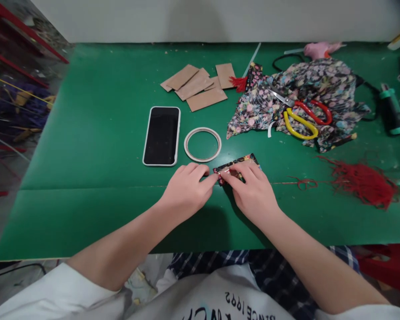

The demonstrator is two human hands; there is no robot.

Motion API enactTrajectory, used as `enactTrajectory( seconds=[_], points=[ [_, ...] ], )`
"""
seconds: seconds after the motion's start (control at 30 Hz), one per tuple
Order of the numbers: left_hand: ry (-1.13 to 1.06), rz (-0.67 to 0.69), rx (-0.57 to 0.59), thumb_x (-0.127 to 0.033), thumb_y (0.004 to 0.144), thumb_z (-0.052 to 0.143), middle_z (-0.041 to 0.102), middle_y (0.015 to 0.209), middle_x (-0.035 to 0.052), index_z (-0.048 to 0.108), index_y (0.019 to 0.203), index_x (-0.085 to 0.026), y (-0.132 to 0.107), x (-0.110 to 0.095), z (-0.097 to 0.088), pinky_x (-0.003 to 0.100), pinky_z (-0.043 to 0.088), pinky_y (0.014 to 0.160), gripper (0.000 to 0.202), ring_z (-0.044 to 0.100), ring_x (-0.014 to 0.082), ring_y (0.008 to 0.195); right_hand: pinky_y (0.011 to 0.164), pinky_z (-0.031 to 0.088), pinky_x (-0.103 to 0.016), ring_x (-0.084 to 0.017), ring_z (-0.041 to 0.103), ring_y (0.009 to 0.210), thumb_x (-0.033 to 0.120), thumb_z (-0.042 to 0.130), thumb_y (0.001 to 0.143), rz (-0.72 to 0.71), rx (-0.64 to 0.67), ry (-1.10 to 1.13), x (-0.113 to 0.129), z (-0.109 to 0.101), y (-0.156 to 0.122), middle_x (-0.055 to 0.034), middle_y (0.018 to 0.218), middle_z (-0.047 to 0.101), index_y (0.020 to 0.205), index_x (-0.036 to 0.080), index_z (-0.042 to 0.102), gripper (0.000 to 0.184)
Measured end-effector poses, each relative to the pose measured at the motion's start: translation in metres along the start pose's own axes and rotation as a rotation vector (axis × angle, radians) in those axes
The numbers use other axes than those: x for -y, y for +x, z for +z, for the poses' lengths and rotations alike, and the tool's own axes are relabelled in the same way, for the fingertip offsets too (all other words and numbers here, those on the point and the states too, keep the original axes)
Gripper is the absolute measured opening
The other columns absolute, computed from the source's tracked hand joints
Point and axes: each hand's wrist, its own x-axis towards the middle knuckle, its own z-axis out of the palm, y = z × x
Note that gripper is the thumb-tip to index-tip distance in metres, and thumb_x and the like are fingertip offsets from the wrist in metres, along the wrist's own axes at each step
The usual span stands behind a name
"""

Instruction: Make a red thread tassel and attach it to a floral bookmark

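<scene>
A small cardboard piece wrapped in dark floral fabric (251, 158) lies on the green table in front of me. At its left end, my left hand (190, 186) is closed, with thumb and index finger pinching the fabric edge. From the other side my right hand (255, 189) grips and presses the same piece, its thumb near the left fingertips. Part of the piece is hidden under the right fingers. Just beyond the hands are a roll of tape (202, 160) and a phone (162, 137) with a dark screen.
Several cardboard pieces (206, 101) lie at the back. Right of them, scissors (302, 126) with red and yellow handles rest on crumpled floral fabric (333, 84). Red thread (366, 184) lies tangled at right. A pink glue gun (320, 50) and a green-black tool (391, 111) lie farther off.
</scene>
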Motion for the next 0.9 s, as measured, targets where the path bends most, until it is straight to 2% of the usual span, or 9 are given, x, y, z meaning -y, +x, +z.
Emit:
enactTrajectory(
  seconds=[0.2,0.33,0.5,0.6,0.73,0.9],
  points=[
    [0.046,0.022,-0.014,-0.022,0.087,0.048,0.063,0.087,0.0078,0.064,0.103,-0.018,0.000,-0.001,0.000,0.032,0.041,0.065,0.023,0.054,0.0205,0.079,0.091,0.040,-0.044,-0.027,0.045,0.108,0.017,0.050,0.085,0.017,-0.085,-0.091,0.004,0.001,0.000,-0.0111,0.112,0.060,0.103,0.021,0.067,0.025],
    [-0.027,0.016,-0.042,-0.020,0.086,0.049,0.064,0.087,0.0071,0.064,0.104,-0.017,-0.001,0.002,0.002,0.032,0.043,0.067,0.023,0.055,0.0198,0.079,0.085,0.042,-0.039,-0.022,0.051,0.098,0.014,0.045,0.087,0.051,-0.023,0.077,-0.002,0.001,0.003,-0.0081,0.100,0.063,0.103,0.021,0.067,0.028],
    [-0.157,-0.028,-0.123,-0.020,0.087,0.050,0.066,0.089,0.0070,0.062,0.103,-0.012,-0.003,0.007,0.006,0.031,0.046,0.074,0.021,0.058,0.0182,0.082,0.087,0.041,-0.039,-0.021,0.052,0.098,0.011,0.043,0.085,0.070,0.000,0.195,-0.005,0.000,0.003,-0.0082,0.101,0.062,0.108,0.018,0.063,0.030],
    [-0.150,-0.043,-0.103,-0.026,0.087,0.052,0.065,0.087,0.0068,0.063,0.099,-0.013,-0.004,0.009,0.007,0.032,0.046,0.073,0.021,0.058,0.0190,0.080,0.087,0.041,-0.038,-0.021,0.052,0.097,0.008,0.043,0.084,0.069,-0.001,0.195,-0.003,0.000,0.003,-0.0083,0.101,0.063,0.112,0.016,0.060,0.034],
    [-0.108,-0.058,-0.052,-0.034,0.087,0.052,0.063,0.082,0.0068,0.064,0.092,-0.013,-0.004,0.012,0.006,0.033,0.046,0.072,0.024,0.057,0.0196,0.078,0.083,0.042,-0.039,-0.021,0.053,0.094,0.011,0.044,0.086,0.042,-0.001,0.093,-0.001,0.000,0.002,-0.0073,0.098,0.063,0.110,0.021,0.063,0.032],
    [-0.090,-0.064,-0.038,-0.028,0.088,0.050,0.062,0.082,0.0060,0.063,0.087,-0.015,-0.004,0.011,0.006,0.033,0.045,0.073,0.019,0.056,0.0189,0.078,0.083,0.043,-0.039,-0.023,0.051,0.097,0.013,0.045,0.086,0.022,-0.015,0.026,0.001,0.001,0.002,-0.0085,0.101,0.062,0.104,0.023,0.067,0.030]
  ],
)
